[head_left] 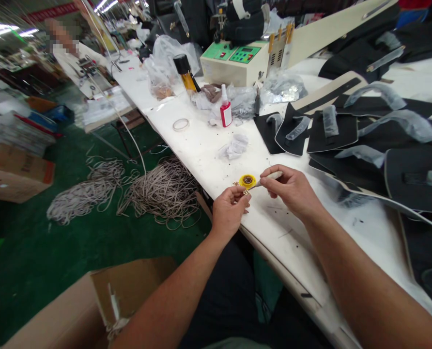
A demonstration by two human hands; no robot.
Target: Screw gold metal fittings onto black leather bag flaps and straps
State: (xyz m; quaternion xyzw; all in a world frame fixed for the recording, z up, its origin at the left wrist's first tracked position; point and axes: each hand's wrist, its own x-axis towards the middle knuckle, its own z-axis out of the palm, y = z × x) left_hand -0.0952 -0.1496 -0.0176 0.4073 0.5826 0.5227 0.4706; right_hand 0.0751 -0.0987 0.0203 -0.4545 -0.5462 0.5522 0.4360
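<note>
Near the table's edge, my left hand (229,212) pinches a small gold metal fitting (246,192) between thumb and fingertips. My right hand (287,188) grips a pale-handled pointed tool (274,175), held like a pen. The tool's thin tip reaches to the fitting, though I cannot tell whether they touch. Just behind my fingertips sits a round yellow dish (247,181) with small brownish pieces in it. A few tiny gold pieces lie at its left side, partly hidden by my left hand.
Black panels with plastic-wrapped handles (332,128) cover the table's right side. Behind are a red bottle (225,109), crumpled plastic (234,147), a tape ring (180,124) and a control box (234,63). Cord heaps (161,191) and a cardboard box (92,300) are on the left; a person stands beyond.
</note>
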